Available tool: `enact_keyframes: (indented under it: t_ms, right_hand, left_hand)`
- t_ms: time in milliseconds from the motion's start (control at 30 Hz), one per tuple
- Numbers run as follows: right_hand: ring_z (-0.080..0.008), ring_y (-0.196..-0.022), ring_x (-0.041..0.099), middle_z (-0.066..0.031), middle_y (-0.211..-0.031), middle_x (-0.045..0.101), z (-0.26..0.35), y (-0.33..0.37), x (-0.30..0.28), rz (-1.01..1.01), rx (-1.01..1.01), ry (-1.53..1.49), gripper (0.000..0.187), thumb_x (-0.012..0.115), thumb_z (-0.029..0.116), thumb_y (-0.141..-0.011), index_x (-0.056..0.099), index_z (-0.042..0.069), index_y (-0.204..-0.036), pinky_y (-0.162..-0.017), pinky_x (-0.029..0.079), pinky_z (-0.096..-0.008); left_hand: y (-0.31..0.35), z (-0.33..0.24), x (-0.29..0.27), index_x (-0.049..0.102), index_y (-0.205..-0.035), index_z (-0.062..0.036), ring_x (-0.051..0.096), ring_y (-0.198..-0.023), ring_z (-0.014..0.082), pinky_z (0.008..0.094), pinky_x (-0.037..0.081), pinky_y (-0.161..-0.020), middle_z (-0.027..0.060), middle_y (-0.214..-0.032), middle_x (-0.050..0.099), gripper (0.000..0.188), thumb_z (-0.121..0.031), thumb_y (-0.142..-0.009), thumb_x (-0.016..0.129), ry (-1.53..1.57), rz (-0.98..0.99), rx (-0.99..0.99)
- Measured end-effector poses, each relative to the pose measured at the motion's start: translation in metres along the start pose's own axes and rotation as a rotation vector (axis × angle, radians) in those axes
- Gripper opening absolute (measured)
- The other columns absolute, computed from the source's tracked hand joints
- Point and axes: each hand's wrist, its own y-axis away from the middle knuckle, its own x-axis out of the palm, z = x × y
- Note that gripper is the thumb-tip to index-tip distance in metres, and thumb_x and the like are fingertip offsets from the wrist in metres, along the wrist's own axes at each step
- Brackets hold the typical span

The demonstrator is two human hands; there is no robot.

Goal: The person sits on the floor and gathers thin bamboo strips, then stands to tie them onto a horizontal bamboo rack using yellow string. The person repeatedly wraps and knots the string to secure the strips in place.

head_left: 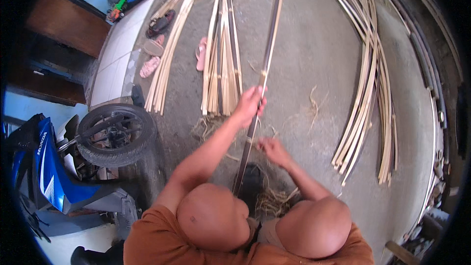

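Note:
A long, narrow bamboo strip [269,49], dark on one face with pale edges and nodes, runs from the far edge down between my bent knees. My left hand [250,106] is wrapped round it near the middle. My right hand [275,152] is just right of the strip, below the left hand, with its fingers curled together; what they hold, if anything, is too small to tell. Under the right forearm lies a heap of pale fibrous shavings [274,202]. The strip's lower end is hidden by my left knee.
Bundles of split bamboo strips lie ahead left [223,78] and at right [365,83]. Sandals [150,67] and dark shoes [160,23] sit by a white tiled step [117,64]. A blue motorbike [54,167] with a black wheel [116,135] stands close on the left.

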Motion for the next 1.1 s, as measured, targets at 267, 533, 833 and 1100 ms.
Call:
enact_keyframes:
  t_ms: [267, 533, 833, 1100]
  right_hand:
    - [-0.0134, -0.079, 0.057, -0.0046, -0.081, 0.067, 0.076, -0.029, -0.07, 0.161, 0.005, 0.184, 0.029, 0.049, 0.024, -0.1, 0.067, 0.003, -0.093, -0.073, 0.046, -0.0331]
    - [-0.0187, -0.076, 0.062, -0.0129, -0.082, 0.07, 0.054, -0.011, -0.063, 0.447, -0.019, 0.826, 0.039, 0.053, 0.038, -0.099, 0.067, 0.002, -0.096, -0.074, 0.048, -0.038]
    - [-0.0043, -0.046, 0.032, 0.0054, -0.058, 0.043, 0.161, 0.059, -0.134, -0.366, -0.198, -0.774, 0.034, 0.058, 0.031, -0.099, 0.053, 0.01, -0.073, -0.043, 0.025, -0.0239]
    - [-0.0422, -0.137, 0.037, -0.0287, -0.146, 0.039, 0.066, 0.068, -0.088, -0.029, -0.116, 0.644, 0.088, 0.063, 0.062, -0.085, 0.039, 0.002, -0.144, -0.112, 0.032, -0.0492]
  left_hand:
    - [-0.021, -0.052, 0.034, 0.054, -0.117, -0.0067, 0.045, -0.06, 0.0066, 0.0205, 0.039, -0.048, 0.0004, -0.079, 0.052, 0.026, -0.028, -0.104, 0.047, 0.079, 0.057, 0.027]
    - [-0.028, -0.085, 0.05, 0.054, -0.114, -0.0085, 0.043, -0.059, 0.0062, 0.0198, 0.036, -0.046, 0.0004, -0.078, 0.051, 0.021, -0.026, -0.103, 0.05, 0.145, 0.13, 0.032]
    - [-0.06, -0.095, -0.002, 0.053, -0.119, -0.0074, 0.044, -0.057, 0.0065, 0.0202, 0.037, -0.045, 0.0014, -0.077, 0.052, 0.023, -0.024, -0.104, 0.048, -0.023, -0.126, 0.203]
    - [-0.075, -0.175, 0.019, 0.054, -0.116, -0.0045, 0.044, -0.06, 0.0085, 0.0212, 0.036, -0.046, 0.0033, -0.081, 0.054, 0.024, -0.025, -0.103, 0.05, 0.067, -0.012, 0.303]
